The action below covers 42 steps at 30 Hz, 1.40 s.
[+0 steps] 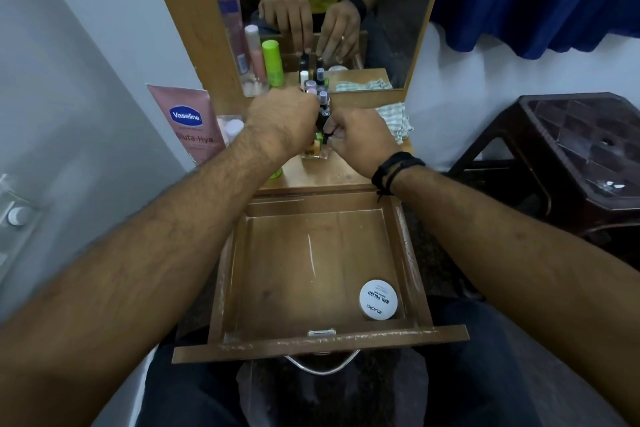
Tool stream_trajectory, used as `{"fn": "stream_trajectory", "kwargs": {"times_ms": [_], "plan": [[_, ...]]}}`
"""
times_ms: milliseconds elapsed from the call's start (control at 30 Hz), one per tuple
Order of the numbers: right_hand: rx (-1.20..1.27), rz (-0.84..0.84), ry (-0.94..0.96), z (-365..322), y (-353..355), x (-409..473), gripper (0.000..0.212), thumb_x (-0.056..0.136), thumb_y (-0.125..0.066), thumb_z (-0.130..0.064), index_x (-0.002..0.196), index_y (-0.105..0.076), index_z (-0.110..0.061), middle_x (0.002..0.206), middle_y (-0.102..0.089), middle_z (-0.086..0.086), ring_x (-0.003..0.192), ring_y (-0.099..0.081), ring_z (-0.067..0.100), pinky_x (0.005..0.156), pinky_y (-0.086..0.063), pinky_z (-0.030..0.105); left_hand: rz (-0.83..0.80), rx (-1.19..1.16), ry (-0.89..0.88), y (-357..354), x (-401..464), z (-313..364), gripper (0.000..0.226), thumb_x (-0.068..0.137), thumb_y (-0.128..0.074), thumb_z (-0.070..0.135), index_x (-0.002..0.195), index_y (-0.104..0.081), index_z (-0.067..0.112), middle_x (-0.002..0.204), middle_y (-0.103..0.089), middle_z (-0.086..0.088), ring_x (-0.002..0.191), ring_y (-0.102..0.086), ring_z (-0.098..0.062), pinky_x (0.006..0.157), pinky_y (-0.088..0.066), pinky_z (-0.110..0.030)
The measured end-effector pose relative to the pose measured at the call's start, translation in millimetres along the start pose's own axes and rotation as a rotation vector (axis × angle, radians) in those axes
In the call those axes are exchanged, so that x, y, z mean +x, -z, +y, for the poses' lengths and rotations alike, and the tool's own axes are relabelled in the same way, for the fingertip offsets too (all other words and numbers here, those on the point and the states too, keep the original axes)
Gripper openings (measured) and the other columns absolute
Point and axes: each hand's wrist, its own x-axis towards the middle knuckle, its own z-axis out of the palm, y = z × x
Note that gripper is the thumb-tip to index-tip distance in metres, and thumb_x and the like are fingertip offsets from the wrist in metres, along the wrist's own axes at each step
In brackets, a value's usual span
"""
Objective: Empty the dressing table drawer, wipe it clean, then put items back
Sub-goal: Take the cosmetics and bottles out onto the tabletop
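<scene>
One drawer [311,253] is pulled out toward the person, its long axis running from 12 to 6 o'clock, with the front panel and a metal bail handle [320,366] at the 6 o'clock end. It is brown wood, scuffed pale along the rims, and the floor carries a light scratch near the middle. A single white round tin [378,299] printed "NAIL POLISH" lies flat in the corner toward 5 o'clock, close to the right wall and front panel.

At 12 o'clock from the drawer, on the dressing table top [322,173], stands a tight cluster of small nail polish bottles [320,104], upright with caps up — some caps dark, some pale lilac. Both hands meet at this cluster. The left hand [282,121] has its fingers curled in at the bottles from 9 o'clock; what exactly they grip is hidden behind the knuckles. The right hand [360,139], with dark bands at the wrist, comes in from 3 o'clock, thumb and fingers narrowed in a pinch around a dark-capped bottle [325,135].

A pink Vaseline tube [190,121] leans at 9 o'clock from the hands, a green-striped cloth [394,118] lies at 3 o'clock, and a green bottle [272,62] shows in the mirror [391,10] — reflected beside a pink tube. A dark plastic stool [571,156] stands farther out at 3 o'clock.
</scene>
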Motion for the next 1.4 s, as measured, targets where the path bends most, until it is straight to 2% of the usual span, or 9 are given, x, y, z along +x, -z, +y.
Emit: {"fn": "stream_trajectory", "kwargs": {"times_ms": [133, 500, 767, 900, 1067, 1133, 1233, 1333, 1400], "plan": [[-0.032, 0.012, 0.017, -2.0, -4.4, 5.9, 0.017, 0.084, -0.062, -0.008, 0.097, -0.071, -0.014, 0.098, -0.072, 0.005, 0.095, -0.064, 0.025, 0.08, -0.049, 0.035, 0.001, -0.006, 0.005, -7.8, 3.2, -6.2, 0.021, 0.095, -0.061, 0.018, 0.116, -0.064, 0.013, 0.11, -0.062, -0.013, 0.103, -0.058, -0.035, 0.068, -0.04, -0.037], [-0.055, 0.037, 0.04, 3.2, -15.9, 6.5, 0.018, 0.088, -0.06, -0.01, 0.105, -0.066, -0.012, 0.104, -0.066, 0.008, 0.096, -0.059, 0.025, 0.08, -0.045, 0.036, 0.023, -0.033, 0.039, -16.4, 7.9, -10.3, 0.02, 0.095, -0.06, 0.019, 0.115, -0.065, 0.018, 0.098, -0.058, -0.008, 0.095, -0.06, -0.032, 0.064, -0.04, -0.038], [-0.041, 0.039, 0.042, 3.3, -19.7, 3.4, 0.018, 0.085, -0.065, -0.014, 0.103, -0.061, -0.013, 0.1, -0.065, 0.008, 0.093, -0.058, 0.025, 0.082, -0.048, 0.044, 0.054, -0.055, 0.037, -19.0, 7.0, -11.7, 0.029, 0.096, -0.06, 0.025, 0.125, -0.055, 0.022, 0.11, -0.062, -0.011, 0.101, -0.06, -0.034, 0.067, -0.044, -0.04], [-0.032, 0.038, 0.038, 3.7, -18.9, 1.7, 0.023, 0.085, -0.067, -0.016, 0.107, -0.06, -0.014, 0.101, -0.064, 0.005, 0.094, -0.058, 0.024, 0.082, -0.048, 0.04, 0.044, -0.083, 0.052, -17.7, 6.3, -13.9, 0.029, 0.095, -0.062, 0.033, 0.121, -0.056, 0.021, 0.107, -0.062, -0.008, 0.1, -0.061, -0.033, 0.072, -0.052, -0.044], [0.0, 0.051, 0.021, 3.0, -10.5, -6.1, 0.033, 0.086, -0.069, -0.022, 0.116, -0.057, -0.014, 0.103, -0.062, 0.004, 0.094, -0.057, 0.02, 0.081, -0.048, 0.035, 0.15, -0.093, -0.013, -10.1, -2.7, -11.2, 0.035, 0.097, -0.053, 0.045, 0.118, -0.057, 0.018, 0.109, -0.059, -0.006, 0.1, -0.06, -0.031, 0.065, -0.046, -0.041], [-0.011, 0.073, 0.031, 2.0, -3.7, -12.3, 0.031, 0.086, -0.068, -0.025, 0.114, -0.058, -0.015, 0.104, -0.063, 0.004, 0.095, -0.057, 0.021, 0.079, -0.046, 0.033, 0.2, -0.094, -0.055, -5.0, -10.1, -6.3, 0.035, 0.097, -0.05, 0.045, 0.117, -0.059, 0.018, 0.111, -0.061, -0.007, 0.1, -0.06, -0.03, 0.068, -0.049, -0.042], [-0.053, 0.065, 0.053, -2.6, 8.4, -30.5, 0.018, 0.088, -0.062, -0.029, 0.102, -0.058, -0.018, 0.1, -0.064, 0.004, 0.09, -0.058, 0.022, 0.074, -0.045, 0.035, 0.184, -0.143, -0.095, 2.4, -28.5, 8.6, 0.033, 0.097, -0.048, 0.043, 0.113, -0.062, 0.019, 0.111, -0.062, -0.005, 0.101, -0.061, -0.03, 0.065, -0.042, -0.038], [-0.169, -0.034, 0.059, -1.9, 12.6, -57.0, 0.012, 0.085, -0.053, -0.035, 0.084, -0.051, -0.023, 0.084, -0.062, 0.001, 0.075, -0.056, 0.025, 0.067, -0.05, 0.038, 0.095, -0.18, -0.173, -3.0, -51.4, 28.1, 0.029, 0.092, -0.05, 0.037, 0.107, -0.065, 0.018, 0.108, -0.066, -0.009, 0.098, -0.064, -0.035, 0.068, -0.051, -0.041], [-0.293, -0.148, 0.05, 2.8, 11.8, -77.9, 0.021, 0.084, -0.045, -0.039, 0.078, -0.054, -0.021, 0.077, -0.059, 0.002, 0.071, -0.055, 0.027, 0.072, -0.049, 0.036, -0.03, -0.197, -0.209, -16.6, -68.2, 41.1, 0.031, 0.091, -0.05, 0.036, 0.107, -0.066, 0.016, 0.11, -0.067, -0.012, 0.1, -0.064, -0.036, 0.074, -0.054, -0.041]]}}
